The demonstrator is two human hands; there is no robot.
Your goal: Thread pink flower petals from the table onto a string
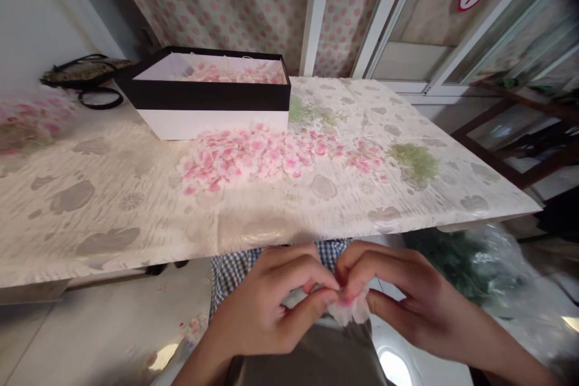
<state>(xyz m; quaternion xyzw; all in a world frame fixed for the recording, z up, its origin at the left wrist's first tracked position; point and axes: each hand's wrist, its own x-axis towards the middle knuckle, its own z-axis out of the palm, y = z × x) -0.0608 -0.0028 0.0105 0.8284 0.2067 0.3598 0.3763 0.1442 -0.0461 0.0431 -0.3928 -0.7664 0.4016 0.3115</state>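
Just past the table's front edge, over the lap, my left hand [289, 298] pinches one side of a pale pink and white petal piece [349, 309]. My right hand [393, 286] has its fingers closed on the other side of the same piece. The two hands nearly touch at the fingertips. Beyond them on the table lies a long heap of pink petals [253, 157]. Behind the heap stands an open black and white box [217, 96] with more pink petals inside.
A patterned cloth covers the table [108, 217]. Green bits [414, 163] lie right of the petals. Blurred pink flowers [34, 120] and a dark bag [90, 72] are at the left. Below right is greenery in clear plastic [479, 265].
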